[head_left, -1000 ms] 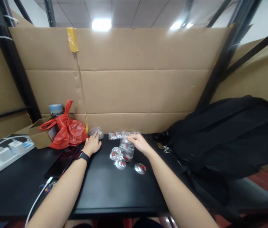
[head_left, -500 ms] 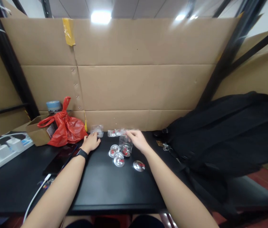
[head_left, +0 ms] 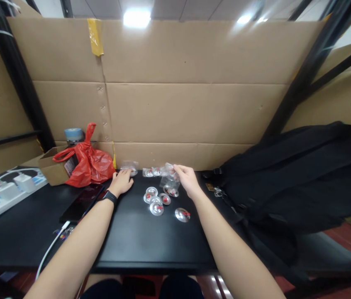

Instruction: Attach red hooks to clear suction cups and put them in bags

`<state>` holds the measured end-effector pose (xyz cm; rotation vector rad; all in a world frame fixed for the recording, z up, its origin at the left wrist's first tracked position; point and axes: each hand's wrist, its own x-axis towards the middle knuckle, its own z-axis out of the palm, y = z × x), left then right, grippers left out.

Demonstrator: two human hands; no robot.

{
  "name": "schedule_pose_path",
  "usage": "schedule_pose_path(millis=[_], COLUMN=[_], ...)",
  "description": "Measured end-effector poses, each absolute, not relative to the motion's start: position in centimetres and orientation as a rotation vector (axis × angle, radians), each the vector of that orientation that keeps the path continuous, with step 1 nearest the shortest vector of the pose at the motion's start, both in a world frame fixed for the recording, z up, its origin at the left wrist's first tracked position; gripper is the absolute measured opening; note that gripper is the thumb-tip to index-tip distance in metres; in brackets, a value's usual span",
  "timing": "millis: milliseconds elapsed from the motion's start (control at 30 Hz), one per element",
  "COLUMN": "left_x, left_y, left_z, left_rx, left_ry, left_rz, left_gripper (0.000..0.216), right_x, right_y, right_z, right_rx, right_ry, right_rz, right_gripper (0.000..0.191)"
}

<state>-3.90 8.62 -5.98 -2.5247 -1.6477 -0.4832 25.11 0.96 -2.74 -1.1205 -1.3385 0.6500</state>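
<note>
My right hand (head_left: 188, 180) pinches a clear plastic bag (head_left: 169, 179) by its upper edge. The bag hangs over shiny metal discs on the black table; whether any disc is inside it I cannot tell. Several round silver discs (head_left: 156, 208) with red marks lie below in a loose cluster, some overlapping. Apart from them, nearer my right forearm, lies another disc (head_left: 182, 215). My left hand (head_left: 122, 182) rests on the table with fingers apart, its fingertips at a clear plastic packet (head_left: 130, 167). Small packets with red marks (head_left: 153, 172) lie between my hands along the cardboard wall.
A red plastic bag (head_left: 91, 166) and an open cardboard box (head_left: 51, 170) stand at left. A dark tablet-like device (head_left: 80, 203), a white cable (head_left: 48, 251) and a power strip (head_left: 12, 198) lie nearby. A black backpack (head_left: 303, 174) fills the right side. Cardboard (head_left: 178, 112) closes the back.
My right hand has raised the clear bag slightly and shifted right, so discs that were behind it show more. My left hand stays near the packet. The view has shifted slightly.
</note>
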Motion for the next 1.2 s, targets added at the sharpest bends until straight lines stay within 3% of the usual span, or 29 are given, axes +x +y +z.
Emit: schedule_pose_path(millis=[333,733,1200], left_x=[-3.1,-3.54,-3.46], left_y=[8.9,9.55,9.4], left_z=[-6.02,-6.85,-6.85], left_rx=[-2.626,-2.539,-2.54], left_ry=[-1.549,-1.64,-1.662], left_rz=[-0.588,-0.525,-0.495], left_gripper=[0.035,0.051,0.05], right_x=[25.1,25.1,25.14], right_y=[0.52,0.73,0.86], right_z=[-2.23,-2.51,-2.63], right_rx=[-1.082,-1.073,-1.097], right_ry=[-1.313,-1.317,-1.334], right_rz=[0.65,0.686,0.686], right_gripper=[0.047,0.046,0.051])
